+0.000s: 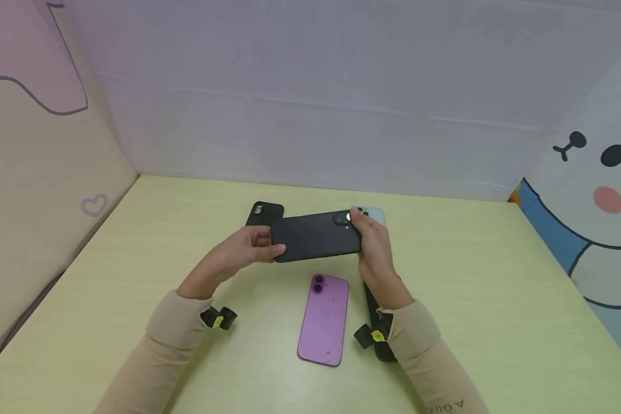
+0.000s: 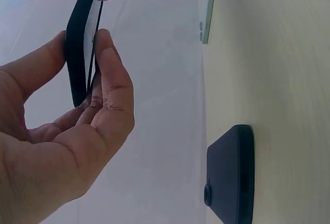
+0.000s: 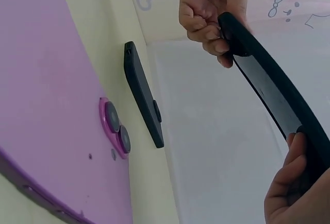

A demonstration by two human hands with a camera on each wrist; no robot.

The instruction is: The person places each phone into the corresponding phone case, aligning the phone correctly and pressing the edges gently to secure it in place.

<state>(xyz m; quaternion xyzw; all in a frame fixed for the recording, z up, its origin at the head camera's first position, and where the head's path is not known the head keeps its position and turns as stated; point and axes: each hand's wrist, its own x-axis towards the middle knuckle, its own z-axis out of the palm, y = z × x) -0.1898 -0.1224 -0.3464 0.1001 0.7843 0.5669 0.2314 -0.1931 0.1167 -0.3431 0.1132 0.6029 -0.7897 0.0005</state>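
Observation:
Both hands hold up a black-cased phone (image 1: 310,237) lengthwise above the table. My left hand (image 1: 243,250) pinches its left end between thumb and fingers. At the other end, my right hand (image 1: 375,244) grips it, thumb beside the camera ring. A glossy face (image 3: 270,92) inside the dark rim shows in the right wrist view. Just behind the left hand lies a black phone or case (image 1: 265,213) with two camera openings. The purple phone (image 1: 323,319) lies back up between the forearms. Behind the right hand, a pale green phone (image 1: 375,214) is partly hidden.
Another black item (image 1: 371,307) lies under the right wrist, mostly covered by it. The pale wooden table (image 1: 497,287) ends at a white cloth wall (image 1: 315,103). Printed side walls stand left and right. Small black devices sit on both sleeve cuffs.

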